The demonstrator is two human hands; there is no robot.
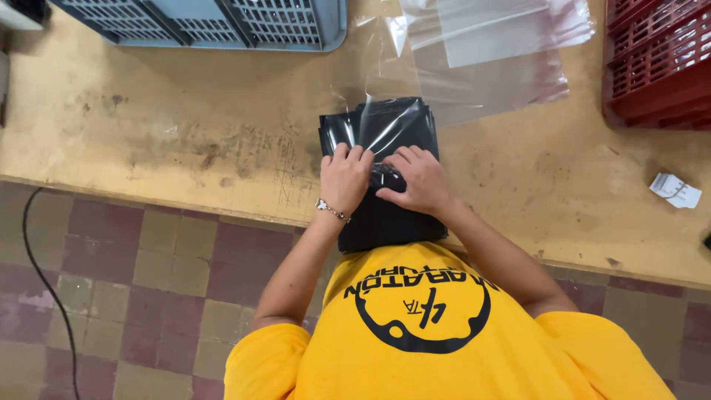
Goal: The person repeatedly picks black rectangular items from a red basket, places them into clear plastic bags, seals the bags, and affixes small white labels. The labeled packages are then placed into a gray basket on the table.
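Note:
A folded black garment [385, 222] lies at the near edge of the worn yellow table [185, 141], its far half inside a clear plastic bag [381, 122]. Both my hands rest on top of it, side by side. My left hand [344, 178], with a bracelet at the wrist, presses down with its fingers on the bag's edge. My right hand [420, 180] has bent fingers that pinch the plastic at the middle of the garment. The garment's near end hangs slightly over the table edge, against my yellow shirt [437, 333].
More clear plastic bags [496, 52] lie spread at the back of the table. A blue-grey crate [215, 22] stands at the back left, a red crate [655, 67] at the right. A small white paper piece [674, 190] lies far right. A black cable [44, 281] runs over the tiled floor.

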